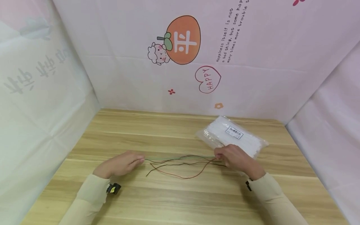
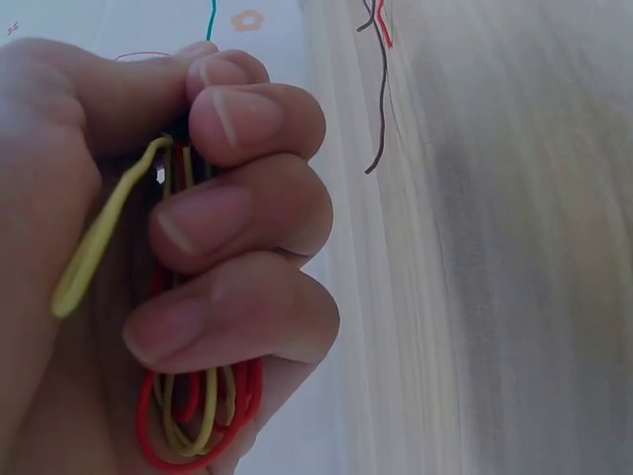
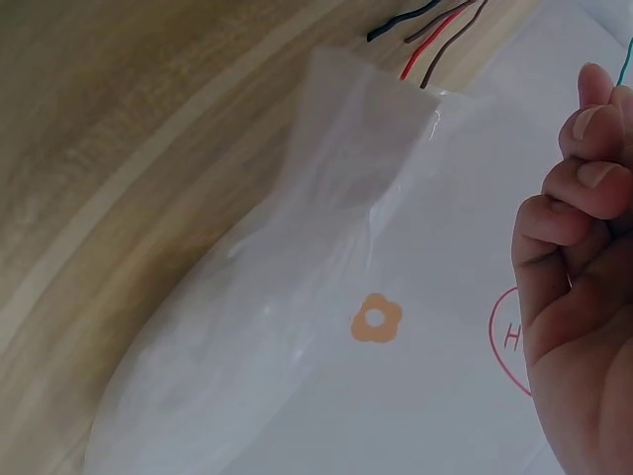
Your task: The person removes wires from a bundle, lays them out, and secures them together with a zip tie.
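Observation:
My left hand [image 1: 122, 163] holds a small coiled bundle of red and yellow wires [image 2: 205, 430] in its curled fingers; in the left wrist view a yellow loop sticks out beside the thumb. From that hand a thin green wire [image 2: 212, 18] runs across to my right hand [image 1: 236, 158], whose fingertips pinch its other end. Below the stretched wire, a red wire [image 1: 184, 178] bows in a loose curve and a dark wire [image 1: 168, 164] lies nearly straight. In the right wrist view, the right hand's fingers are curled in, with green wire [image 3: 626, 64] at the fingertips.
A clear plastic bag [image 1: 211, 134] of white contents, with a printed label [image 1: 234, 132], lies behind the right hand. The wooden table [image 1: 174, 203] meets a printed cloth backdrop [image 1: 126, 78] at the back, and cloth hangs at both sides.

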Motion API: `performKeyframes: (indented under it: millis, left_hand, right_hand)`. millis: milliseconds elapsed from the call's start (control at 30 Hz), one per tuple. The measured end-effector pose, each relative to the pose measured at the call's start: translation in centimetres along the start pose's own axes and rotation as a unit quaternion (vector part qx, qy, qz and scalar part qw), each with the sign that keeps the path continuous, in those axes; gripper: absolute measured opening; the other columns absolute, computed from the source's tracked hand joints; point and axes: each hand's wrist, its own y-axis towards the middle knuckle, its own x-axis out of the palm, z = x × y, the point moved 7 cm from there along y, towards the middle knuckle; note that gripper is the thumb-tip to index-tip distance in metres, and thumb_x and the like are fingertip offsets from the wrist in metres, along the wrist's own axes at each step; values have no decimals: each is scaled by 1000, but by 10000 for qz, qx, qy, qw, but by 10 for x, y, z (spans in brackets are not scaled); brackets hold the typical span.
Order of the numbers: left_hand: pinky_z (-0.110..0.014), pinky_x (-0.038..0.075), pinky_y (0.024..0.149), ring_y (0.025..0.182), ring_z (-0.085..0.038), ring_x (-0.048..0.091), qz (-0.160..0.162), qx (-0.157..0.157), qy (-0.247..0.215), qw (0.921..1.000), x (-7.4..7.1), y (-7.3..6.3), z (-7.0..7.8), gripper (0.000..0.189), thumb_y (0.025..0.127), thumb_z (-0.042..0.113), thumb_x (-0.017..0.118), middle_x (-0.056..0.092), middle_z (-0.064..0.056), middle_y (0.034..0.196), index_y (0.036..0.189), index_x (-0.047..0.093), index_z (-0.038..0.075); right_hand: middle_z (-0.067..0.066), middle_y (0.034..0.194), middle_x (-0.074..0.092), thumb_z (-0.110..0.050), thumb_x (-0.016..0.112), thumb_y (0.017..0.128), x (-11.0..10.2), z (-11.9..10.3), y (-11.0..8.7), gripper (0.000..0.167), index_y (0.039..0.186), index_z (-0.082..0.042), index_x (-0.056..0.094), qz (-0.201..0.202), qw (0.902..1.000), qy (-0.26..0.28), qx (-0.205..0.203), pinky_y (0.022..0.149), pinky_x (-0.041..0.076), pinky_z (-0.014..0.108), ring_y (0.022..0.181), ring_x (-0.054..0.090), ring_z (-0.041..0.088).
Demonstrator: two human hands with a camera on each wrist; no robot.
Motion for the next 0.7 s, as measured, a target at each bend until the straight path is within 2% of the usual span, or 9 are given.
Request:
performKeyframes:
  millis: [167, 300, 433, 600, 700]
  left_hand:
    - [-43, 48, 88, 80, -1, 50, -45, -111, 59, 9999, -2, -3, 0, 29, 115, 24, 43, 49, 14, 80, 95, 62, 17]
    - [-32, 45, 77, 73, 0, 42, 20, 63, -59, 10000, -4, -4, 4, 28, 114, 19, 44, 42, 14, 76, 91, 58, 13]
    - [-24, 40, 69, 67, 1, 36, 19, -14, -216, 9998, -3, -2, 3, 29, 113, 16, 47, 37, 13, 73, 86, 56, 12]
    - [-24, 41, 65, 64, 0, 39, 54, -345, -200, 9992, 0, 7, 3, 29, 113, 18, 50, 42, 12, 71, 85, 55, 18]
    - [-25, 43, 66, 66, 1, 40, 28, -183, -228, 9996, 4, 14, 7, 27, 114, 20, 48, 43, 12, 74, 88, 55, 18]
  right_hand:
    - [-9, 69, 63, 17, 63, 80, -1, 1, -2, 35, 79, -18, 61, 106, 9999, 71, -62, 60, 42, 20, 63, 43, -3]
    - [-8, 69, 62, 19, 61, 79, -2, 1, -2, 36, 78, -18, 61, 124, 9998, 94, -91, 60, 42, 20, 63, 43, -3]
    - [-8, 68, 61, 19, 62, 80, -1, 2, -2, 36, 78, -17, 61, 123, 9998, 96, -93, 60, 41, 19, 62, 41, -3]
    - [-11, 65, 49, 10, 72, 88, 2, -7, 8, 33, 74, -16, 56, 126, 9996, 88, -217, 59, 34, 18, 62, 34, -2]
    - [-11, 66, 49, 2, 74, 91, 3, -13, 16, 30, 75, -16, 57, 27, 9995, 54, -299, 58, 34, 18, 63, 34, -2]
